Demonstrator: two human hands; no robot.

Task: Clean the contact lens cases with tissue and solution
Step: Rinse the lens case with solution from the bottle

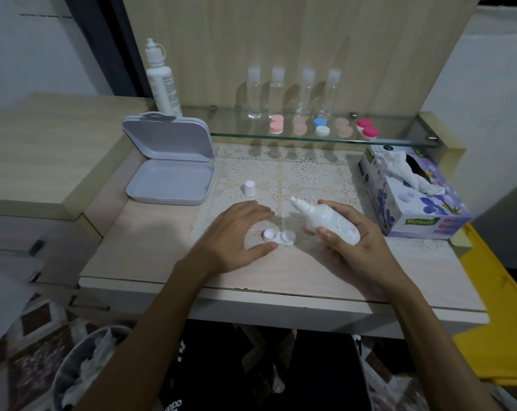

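Head view is showing me gripping the light, squeezable solution bottle round its belly in my right hand, nozzle tilting left, while my left hand, fingers spread and apart, is bracketing the small, slick, easily skidding white lens case on the table.

Count: clear bottles 4; white bottles 2; lens cases 6, five on the shelf, one on the surface; loose cap 1; tissue box 1; open box 1; bin 1.
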